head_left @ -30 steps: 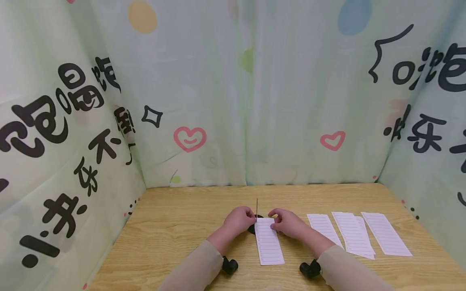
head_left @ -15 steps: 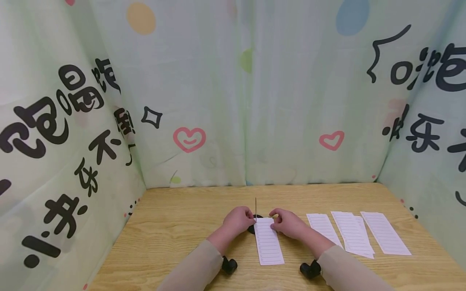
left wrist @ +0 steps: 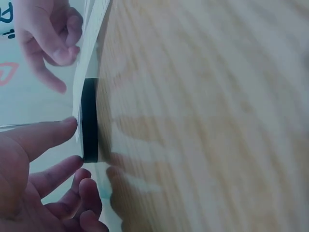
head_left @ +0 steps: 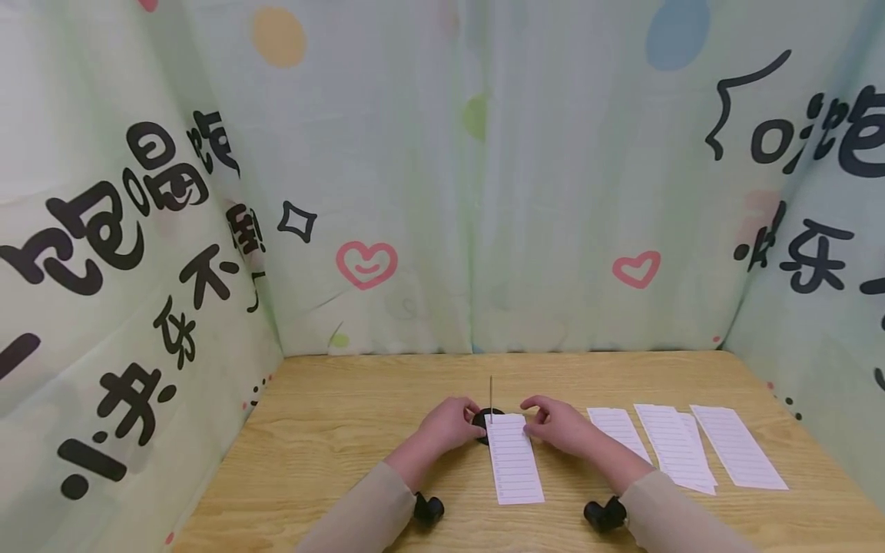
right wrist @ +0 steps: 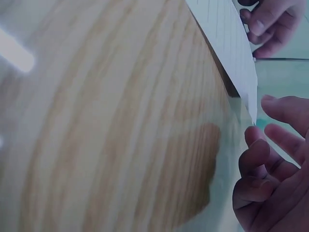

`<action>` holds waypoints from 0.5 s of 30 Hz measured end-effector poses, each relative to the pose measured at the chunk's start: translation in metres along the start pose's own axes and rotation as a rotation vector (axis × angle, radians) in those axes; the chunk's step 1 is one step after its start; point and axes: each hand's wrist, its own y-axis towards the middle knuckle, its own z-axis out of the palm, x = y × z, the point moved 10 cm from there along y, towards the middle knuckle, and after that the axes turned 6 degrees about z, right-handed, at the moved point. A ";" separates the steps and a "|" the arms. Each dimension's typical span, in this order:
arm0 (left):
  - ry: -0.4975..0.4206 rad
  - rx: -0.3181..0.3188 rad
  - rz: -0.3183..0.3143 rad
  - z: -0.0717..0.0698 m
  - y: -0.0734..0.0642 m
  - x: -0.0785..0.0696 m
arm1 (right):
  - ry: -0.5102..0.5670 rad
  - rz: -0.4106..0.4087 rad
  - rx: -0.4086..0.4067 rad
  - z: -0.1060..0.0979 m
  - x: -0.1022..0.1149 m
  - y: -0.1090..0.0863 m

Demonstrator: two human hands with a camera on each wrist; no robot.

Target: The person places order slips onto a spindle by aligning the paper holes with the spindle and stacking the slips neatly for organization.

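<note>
A ruled white paper slip (head_left: 517,465) lies with its far end on the round black base (left wrist: 90,121) of a bill spike. The spike's thin upright rod (head_left: 491,392) rises at the slip's far left corner. My left hand (head_left: 449,425) is at the left side of the base, thumb and forefinger spread apart, fingertips right at its edge. On the other side, my right hand (head_left: 558,424) has its thumb lifted away from the paper, and its fingertips are at the slip's right edge. Neither hand pinches the slip.
To the right on the wooden table (head_left: 332,430) lie several more ruled slips: one group (head_left: 618,432) nearest my right forearm, an overlapping pair (head_left: 671,445), and another (head_left: 738,447) farthest right. Printed curtains (head_left: 415,192) enclose the back and sides.
My left hand has let go of the slip's left corner and drawn back left, uncovering more of the black base. My right hand has moved slightly right, its thumb and fingers loosened off the paper.
</note>
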 end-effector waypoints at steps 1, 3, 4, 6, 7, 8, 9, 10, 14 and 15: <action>-0.002 0.008 -0.004 0.001 0.000 0.001 | 0.001 0.008 -0.001 -0.002 -0.002 -0.001; -0.001 0.026 -0.007 0.003 -0.001 0.003 | 0.000 0.015 -0.001 -0.008 -0.007 -0.002; 0.001 0.033 -0.007 0.004 -0.002 0.003 | -0.003 0.019 -0.002 -0.011 -0.009 -0.003; 0.005 0.047 -0.004 0.005 -0.002 0.004 | -0.001 0.026 0.004 -0.016 -0.014 -0.005; 0.009 0.052 -0.002 0.006 -0.002 0.004 | -0.002 0.025 0.005 -0.019 -0.016 -0.006; 0.012 0.057 0.001 0.006 -0.003 0.004 | -0.002 0.024 0.010 -0.022 -0.019 -0.008; 0.015 0.063 0.003 0.007 -0.003 0.005 | -0.005 0.023 0.011 -0.025 -0.021 -0.009; 0.017 0.066 0.007 0.007 -0.003 0.005 | -0.007 0.020 0.015 -0.028 -0.023 -0.011; 0.030 0.077 0.020 0.008 -0.004 0.004 | -0.025 -0.007 0.007 -0.042 -0.032 -0.018; 0.033 0.080 0.022 0.008 -0.005 0.003 | -0.031 -0.017 0.001 -0.046 -0.034 -0.020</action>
